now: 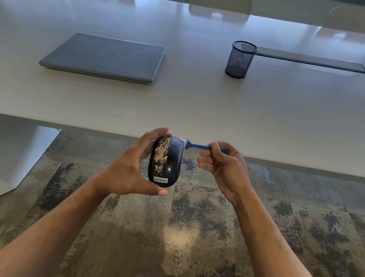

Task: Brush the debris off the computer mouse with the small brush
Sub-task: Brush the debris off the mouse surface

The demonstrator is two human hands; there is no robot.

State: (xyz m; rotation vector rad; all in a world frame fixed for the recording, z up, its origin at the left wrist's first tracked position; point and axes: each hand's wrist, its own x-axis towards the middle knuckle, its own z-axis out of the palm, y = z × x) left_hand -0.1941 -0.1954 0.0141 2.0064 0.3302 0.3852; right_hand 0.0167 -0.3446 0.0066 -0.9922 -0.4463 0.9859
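A black computer mouse [170, 159] with a white label near its lower end is held upright in my left hand [128, 168], in front of the table's near edge and above the carpet. Tan debris [160, 153] covers the left half of its top; the right half looks glossy and bare. My right hand [221, 165] pinches the blue handle of a small brush [199, 145], held level. Its pale bristles touch the mouse's upper right corner.
A white table [203, 108] carries a shut grey laptop [106, 58] at the left and a black mesh pen cup [240, 59] at the right, beside a dark cable slot [311, 59]. White chairs [219, 3] stand behind. Patterned carpet [189, 230] lies below my hands.
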